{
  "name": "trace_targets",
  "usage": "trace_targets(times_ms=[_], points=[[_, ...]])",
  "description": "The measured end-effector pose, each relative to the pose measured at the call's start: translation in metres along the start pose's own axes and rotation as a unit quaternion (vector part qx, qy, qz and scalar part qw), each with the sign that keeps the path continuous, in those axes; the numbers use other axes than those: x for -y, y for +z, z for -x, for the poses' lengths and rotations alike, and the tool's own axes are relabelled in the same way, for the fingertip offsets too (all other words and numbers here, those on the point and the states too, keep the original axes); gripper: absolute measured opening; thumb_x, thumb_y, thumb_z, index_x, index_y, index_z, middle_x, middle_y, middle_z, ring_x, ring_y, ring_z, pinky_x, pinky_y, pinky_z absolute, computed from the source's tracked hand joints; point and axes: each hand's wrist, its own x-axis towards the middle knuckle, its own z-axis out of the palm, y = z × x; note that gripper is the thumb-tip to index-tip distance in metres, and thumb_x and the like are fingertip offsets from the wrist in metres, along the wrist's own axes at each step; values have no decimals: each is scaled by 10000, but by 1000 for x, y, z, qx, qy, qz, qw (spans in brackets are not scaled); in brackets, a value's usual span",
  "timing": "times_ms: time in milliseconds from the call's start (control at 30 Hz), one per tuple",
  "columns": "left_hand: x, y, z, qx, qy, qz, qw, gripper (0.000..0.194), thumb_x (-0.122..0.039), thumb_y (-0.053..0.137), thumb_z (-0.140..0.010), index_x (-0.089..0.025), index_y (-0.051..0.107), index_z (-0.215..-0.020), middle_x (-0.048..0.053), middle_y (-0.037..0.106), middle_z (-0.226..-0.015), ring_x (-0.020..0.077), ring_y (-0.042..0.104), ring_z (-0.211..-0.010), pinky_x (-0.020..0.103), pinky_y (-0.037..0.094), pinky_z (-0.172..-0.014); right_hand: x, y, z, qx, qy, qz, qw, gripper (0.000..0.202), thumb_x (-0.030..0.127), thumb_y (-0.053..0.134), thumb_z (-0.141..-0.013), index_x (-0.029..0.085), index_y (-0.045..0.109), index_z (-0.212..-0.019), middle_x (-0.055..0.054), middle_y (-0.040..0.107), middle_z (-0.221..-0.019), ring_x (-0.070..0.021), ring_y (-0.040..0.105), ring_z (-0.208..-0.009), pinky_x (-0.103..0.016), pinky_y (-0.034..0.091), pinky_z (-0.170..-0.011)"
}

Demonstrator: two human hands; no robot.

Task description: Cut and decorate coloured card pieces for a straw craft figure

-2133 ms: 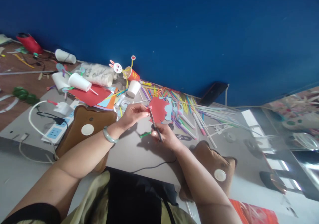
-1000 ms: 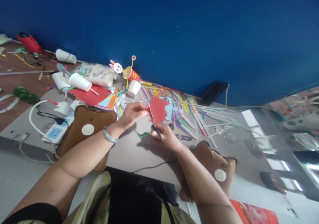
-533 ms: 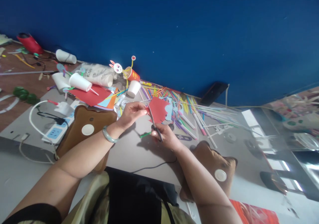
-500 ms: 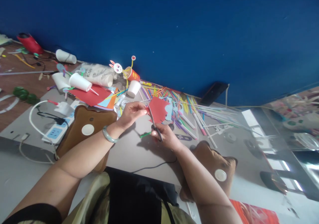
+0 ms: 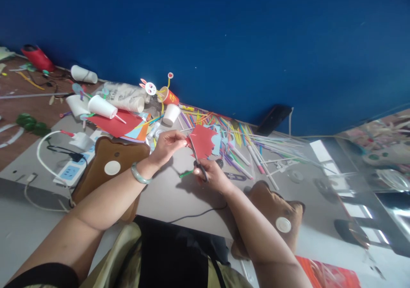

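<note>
My right hand (image 5: 211, 176) is closed around the handles of a pair of scissors (image 5: 194, 153), whose blades point up and to the left. The thumb and fingers of my left hand (image 5: 169, 146) pinch a small piece of red paper (image 5: 188, 142), mostly hidden, at the blade tips. Just behind the scissors lies a larger red sheet (image 5: 204, 139) with a jagged edge, over a light blue paper (image 5: 217, 141). A thin green stick (image 5: 185, 173) lies on the table left of my right hand.
Brown cushions (image 5: 109, 164) flank my arms. A power strip (image 5: 72, 168) with cables is at left. White paper cups (image 5: 102, 106), coloured sheets (image 5: 112, 123) and a decorated red cup (image 5: 171, 97) stand behind. Many straws (image 5: 240, 162) spread along the blue wall (image 5: 218, 45).
Both hands keep nearly the same place and grip. The scissors' blades look slightly closer together. The whole view has shifted a little.
</note>
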Motion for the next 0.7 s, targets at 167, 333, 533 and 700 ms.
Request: trace_targets(times_ms=[167, 333, 533, 700], points=[[3, 0, 0, -5, 1, 9, 1000, 120, -270, 685, -765, -172, 673, -696, 22, 669, -687, 155, 618, -702, 293, 504, -700, -1, 0, -1, -2, 0, -3, 1000, 553, 692, 638, -793, 189, 505, -605, 20, 542, -498, -103, 459, -477, -240, 326, -491], [10, -3, -2, -23, -2, 16, 1000, 116, -279, 707, -745, -178, 678, -695, 14, 672, -701, 150, 614, -699, 290, 504, -704, -5, -1, -4, -10, 0, -9, 1000, 536, 660, 668, -786, 186, 504, -596, 16, 557, -482, -99, 458, -468, -236, 332, -488], [8, 1, -8, -41, -77, -44, 995, 116, -230, 660, -725, -169, 670, -626, 13, 669, -640, 148, 622, -675, 285, 512, -711, -5, -1, -8, -131, -18, -66, 989, 503, 628, 736, -727, 186, 515, -635, 12, 586, -503, -101, 474, -463, -237, 357, -478], [4, 4, -6, 6, -124, -90, 988, 140, -277, 664, -742, -163, 686, -663, 16, 676, -661, 155, 630, -698, 280, 507, -722, -4, -2, -9, -228, -44, -110, 967, 508, 583, 843, -594, 195, 533, -699, 6, 629, -598, -132, 570, -545, -245, 434, -515]])
